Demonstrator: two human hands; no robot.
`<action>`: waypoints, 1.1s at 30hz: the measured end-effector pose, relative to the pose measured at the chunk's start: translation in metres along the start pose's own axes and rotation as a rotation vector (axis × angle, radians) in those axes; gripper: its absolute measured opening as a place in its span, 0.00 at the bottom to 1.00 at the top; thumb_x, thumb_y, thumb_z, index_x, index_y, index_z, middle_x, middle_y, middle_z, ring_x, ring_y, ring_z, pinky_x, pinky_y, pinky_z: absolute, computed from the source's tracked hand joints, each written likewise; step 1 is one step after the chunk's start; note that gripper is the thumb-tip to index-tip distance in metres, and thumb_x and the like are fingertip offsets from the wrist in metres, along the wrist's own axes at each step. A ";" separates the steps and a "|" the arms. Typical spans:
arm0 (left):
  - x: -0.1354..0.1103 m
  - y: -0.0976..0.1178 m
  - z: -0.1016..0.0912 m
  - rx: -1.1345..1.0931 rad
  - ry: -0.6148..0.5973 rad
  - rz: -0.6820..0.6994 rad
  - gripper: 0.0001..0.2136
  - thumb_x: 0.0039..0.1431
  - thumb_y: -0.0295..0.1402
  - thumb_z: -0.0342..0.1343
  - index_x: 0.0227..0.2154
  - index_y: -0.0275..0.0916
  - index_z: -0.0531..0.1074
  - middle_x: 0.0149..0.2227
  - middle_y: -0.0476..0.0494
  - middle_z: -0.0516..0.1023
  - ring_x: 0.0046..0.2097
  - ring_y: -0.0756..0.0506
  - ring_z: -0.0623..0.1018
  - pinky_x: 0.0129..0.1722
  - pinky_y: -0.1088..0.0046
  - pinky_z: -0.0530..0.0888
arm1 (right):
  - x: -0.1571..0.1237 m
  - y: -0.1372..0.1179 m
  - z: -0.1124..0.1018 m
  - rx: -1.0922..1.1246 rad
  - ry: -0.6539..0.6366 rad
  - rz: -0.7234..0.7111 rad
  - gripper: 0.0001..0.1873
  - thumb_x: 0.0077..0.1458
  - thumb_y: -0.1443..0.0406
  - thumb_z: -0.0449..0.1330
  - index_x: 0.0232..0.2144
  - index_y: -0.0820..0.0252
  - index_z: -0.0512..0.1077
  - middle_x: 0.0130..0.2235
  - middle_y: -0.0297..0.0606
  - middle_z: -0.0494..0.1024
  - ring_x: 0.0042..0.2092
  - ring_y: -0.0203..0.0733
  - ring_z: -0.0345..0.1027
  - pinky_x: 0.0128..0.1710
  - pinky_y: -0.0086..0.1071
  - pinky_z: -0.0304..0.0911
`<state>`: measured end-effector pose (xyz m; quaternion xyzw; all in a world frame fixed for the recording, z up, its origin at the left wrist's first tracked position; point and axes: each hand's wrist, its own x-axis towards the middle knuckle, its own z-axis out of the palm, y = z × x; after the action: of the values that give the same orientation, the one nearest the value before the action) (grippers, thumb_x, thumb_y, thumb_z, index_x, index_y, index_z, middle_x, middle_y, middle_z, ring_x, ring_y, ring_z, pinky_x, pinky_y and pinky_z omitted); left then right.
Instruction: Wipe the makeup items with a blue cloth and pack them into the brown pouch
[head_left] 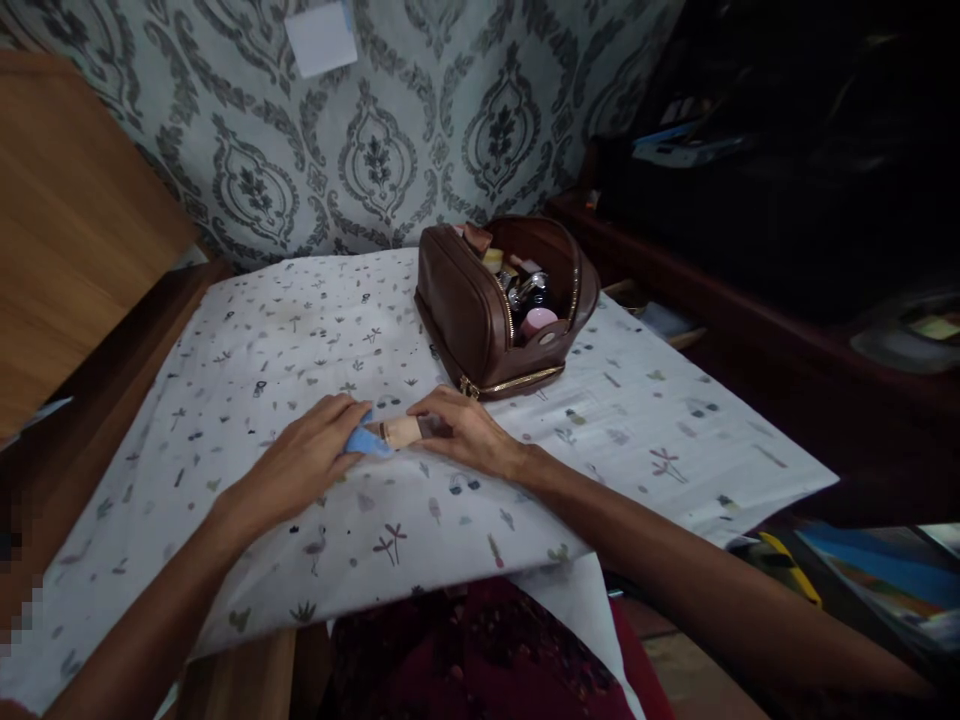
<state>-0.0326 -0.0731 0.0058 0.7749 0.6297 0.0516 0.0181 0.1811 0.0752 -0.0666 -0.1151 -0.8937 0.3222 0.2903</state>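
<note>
Both my hands rest on a white patterned cloth (300,340) spread over a table. My left hand (304,462) pinches a small blue piece (366,440), perhaps a cloth or cap, against the end of a small beige tube-like bottle (401,432). My right hand (465,430) has its fingers closed round the other, darker end of that bottle. Just beyond the hands stands an open brown leather toiletry bag (472,310) holding several small cosmetic items, one with a pink lid (538,320).
A wooden board (67,220) leans at the left. Grey damask wallpaper (420,130) with a white note (321,38) is behind. Dark shelving (750,290) with clutter lies to the right. The cloth's front edge hangs over my lap.
</note>
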 end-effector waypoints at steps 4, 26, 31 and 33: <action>0.031 0.020 0.015 0.038 -0.052 0.066 0.17 0.69 0.46 0.44 0.50 0.41 0.67 0.47 0.41 0.76 0.49 0.39 0.73 0.48 0.59 0.70 | -0.001 0.000 0.001 -0.023 0.020 -0.096 0.13 0.56 0.65 0.68 0.43 0.60 0.73 0.39 0.41 0.77 0.44 0.45 0.69 0.43 0.37 0.68; -0.015 -0.009 0.011 0.210 0.041 -0.070 0.10 0.60 0.41 0.56 0.35 0.41 0.64 0.33 0.45 0.74 0.36 0.41 0.74 0.35 0.65 0.65 | 0.001 -0.007 -0.001 0.343 -0.070 0.138 0.19 0.62 0.52 0.58 0.45 0.61 0.71 0.31 0.32 0.71 0.32 0.36 0.65 0.31 0.29 0.60; -0.008 -0.005 0.019 0.393 0.091 -0.039 0.09 0.64 0.41 0.52 0.35 0.40 0.65 0.34 0.42 0.75 0.37 0.39 0.75 0.38 0.62 0.64 | 0.002 -0.009 -0.005 0.416 -0.050 0.197 0.18 0.59 0.51 0.61 0.38 0.61 0.72 0.27 0.29 0.67 0.29 0.34 0.61 0.28 0.27 0.56; -0.003 -0.008 0.021 0.378 0.097 -0.037 0.11 0.64 0.43 0.51 0.35 0.40 0.65 0.34 0.42 0.76 0.37 0.39 0.75 0.38 0.62 0.64 | 0.002 -0.010 -0.006 0.405 -0.017 0.175 0.18 0.59 0.52 0.62 0.40 0.60 0.73 0.30 0.31 0.70 0.32 0.35 0.63 0.30 0.28 0.58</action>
<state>-0.0384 -0.0733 -0.0159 0.7492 0.6426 -0.0307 -0.1573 0.1831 0.0716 -0.0558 -0.1289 -0.7998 0.5199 0.2710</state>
